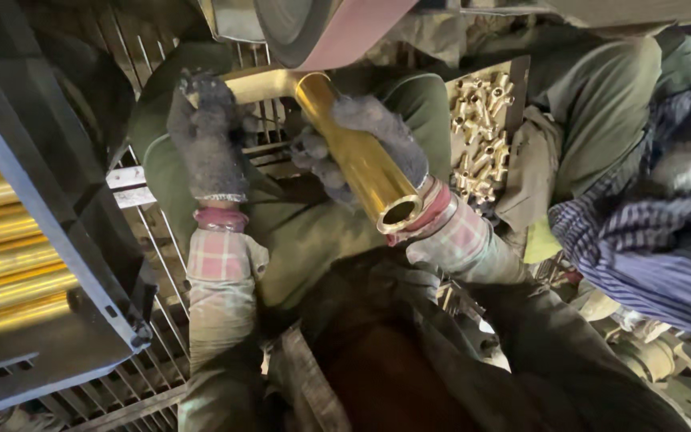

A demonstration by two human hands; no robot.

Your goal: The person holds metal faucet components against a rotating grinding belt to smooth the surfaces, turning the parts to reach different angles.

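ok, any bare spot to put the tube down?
Only the metal grating between the rack of tubes and the left hand. The tray right of the right hand is packed with fittings; belt overhead.

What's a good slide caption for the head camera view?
Gloved left hand and right hand hold a brass tube against a sanding belt.

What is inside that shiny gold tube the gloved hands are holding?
The brass tube looks hollow: its open end shows only a dark bore. Deeper inside is too dark to see. The right hand wraps its middle.
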